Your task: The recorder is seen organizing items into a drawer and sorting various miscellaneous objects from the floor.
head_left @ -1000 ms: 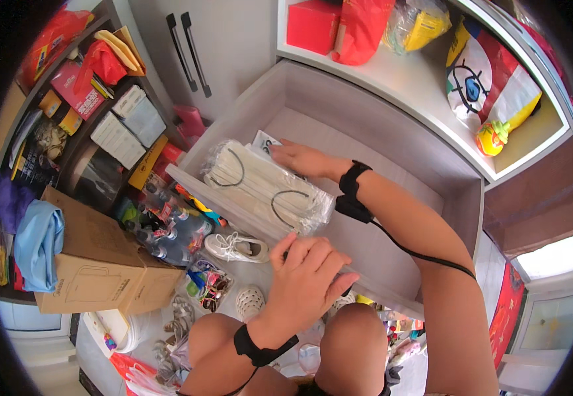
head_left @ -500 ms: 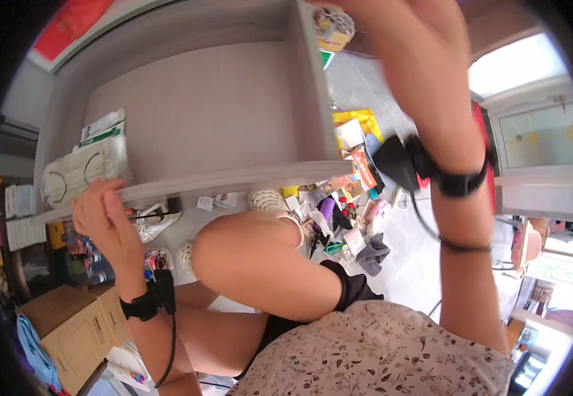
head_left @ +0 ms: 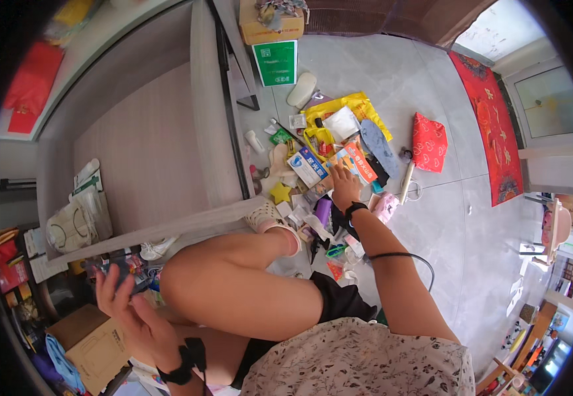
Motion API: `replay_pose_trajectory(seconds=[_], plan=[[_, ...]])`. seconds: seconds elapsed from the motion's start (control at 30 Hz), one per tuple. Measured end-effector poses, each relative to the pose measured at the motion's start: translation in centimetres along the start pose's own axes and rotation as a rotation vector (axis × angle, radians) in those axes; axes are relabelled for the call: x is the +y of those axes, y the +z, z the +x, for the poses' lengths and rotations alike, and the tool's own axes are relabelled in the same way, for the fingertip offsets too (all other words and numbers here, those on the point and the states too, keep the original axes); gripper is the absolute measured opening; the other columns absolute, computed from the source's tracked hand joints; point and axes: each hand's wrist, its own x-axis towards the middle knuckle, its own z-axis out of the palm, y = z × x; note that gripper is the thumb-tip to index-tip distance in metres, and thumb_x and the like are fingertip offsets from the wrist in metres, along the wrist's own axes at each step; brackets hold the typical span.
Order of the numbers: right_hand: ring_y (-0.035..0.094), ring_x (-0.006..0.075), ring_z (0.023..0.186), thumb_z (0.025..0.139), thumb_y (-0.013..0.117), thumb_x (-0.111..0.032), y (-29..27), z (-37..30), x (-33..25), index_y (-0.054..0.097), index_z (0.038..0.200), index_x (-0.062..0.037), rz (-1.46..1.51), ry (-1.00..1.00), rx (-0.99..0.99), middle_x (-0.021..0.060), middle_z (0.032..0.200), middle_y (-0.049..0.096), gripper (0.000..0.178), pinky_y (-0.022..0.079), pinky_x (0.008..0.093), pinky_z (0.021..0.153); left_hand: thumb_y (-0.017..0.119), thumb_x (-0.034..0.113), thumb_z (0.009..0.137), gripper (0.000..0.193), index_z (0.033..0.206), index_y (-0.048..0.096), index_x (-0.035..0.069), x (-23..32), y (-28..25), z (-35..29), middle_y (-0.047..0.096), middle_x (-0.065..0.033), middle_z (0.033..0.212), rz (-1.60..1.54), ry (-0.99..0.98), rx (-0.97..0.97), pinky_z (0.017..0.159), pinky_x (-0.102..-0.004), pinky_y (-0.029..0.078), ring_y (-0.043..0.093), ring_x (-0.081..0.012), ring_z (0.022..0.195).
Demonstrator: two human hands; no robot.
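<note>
Over the pile on the floor, my right hand (head_left: 346, 189) reaches down with its fingers stretched out at the near edge of an orange and white box (head_left: 358, 160). Whether the fingertips touch the box I cannot tell. A blue and white box (head_left: 307, 165) lies just left of them, and a grey-blue insole-shaped piece (head_left: 379, 148) is farther right. My left hand (head_left: 134, 317) is raised below the pulled-out drawer (head_left: 161, 138), palm up, fingers apart and holding nothing. Inside the drawer's near left corner lie white face masks (head_left: 71, 228) and a plastic packet (head_left: 88, 177).
A yellow bag (head_left: 372, 117), a yellow star (head_left: 280, 193) and a purple roll (head_left: 322, 211) are in the pile. The red heart-patterned pouch (head_left: 429, 143) lies to its right. A green box (head_left: 276, 63) stands behind. An open cardboard box (head_left: 95, 350) is at lower left.
My right hand has come down from high above the floor to the pile. The left hand has left the drawer's front edge and moved nearer me. The view has turned toward the right.
</note>
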Motion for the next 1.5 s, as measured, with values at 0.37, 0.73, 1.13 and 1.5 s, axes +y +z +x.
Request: replay_pose_trajectory(seconds=[0.37,0.73,1.13,1.5], plan=[[0.064,0.0347,0.089,0.075,0.071,-0.048,-7.5,-4.5,3.0,0.063,0.095,-0.0049,0.396,0.163,-0.454,0.0155,0.092,0.067,0.048,0.051,0.0447,0.076,0.051,0.023,0.094,0.021,0.100,0.063,0.008,2.3,2.3,-3.5,0.064,-0.0098,0.108,0.039,0.079,-0.271,0.108,-0.0525,0.028,0.051,-0.0328,0.117],[0.052,0.0062,0.089,0.091,0.060,-0.034,-25.6,-11.0,2.1,0.059,0.108,-0.0037,1.583,0.241,-0.112,-0.0021,0.094,0.057,0.035,0.043,0.0232,0.076,0.056,0.027,0.092,0.027,0.108,0.062,0.006,2.7,2.2,-2.0,0.061,-0.0134,0.114,-0.183,0.102,-0.217,0.101,-0.0488,0.038,0.058,-0.0327,0.104],[0.060,0.0071,0.061,0.083,0.072,-0.044,-48.7,9.0,-24.4,0.063,0.093,-0.0004,0.937,-0.564,-0.188,0.0027,0.071,0.065,0.045,0.047,0.0209,0.055,0.061,0.026,0.086,0.017,0.094,0.066,0.012,-5.4,1.8,7.6,0.059,-0.0059,0.086,0.046,0.207,-0.106,0.088,-0.0429,0.036,0.054,-0.0291,0.088],[0.069,0.0295,0.067,0.078,0.059,-0.052,-31.9,21.4,-53.2,0.073,0.069,-0.0080,0.352,-0.811,-0.197,0.0118,0.065,0.068,0.047,0.055,0.0390,0.067,0.061,0.044,0.083,0.029,0.092,0.067,0.017,-7.7,2.1,6.4,0.055,0.0009,0.079,-0.136,0.192,-0.043,0.079,-0.0376,0.033,0.049,-0.0208,0.073]])
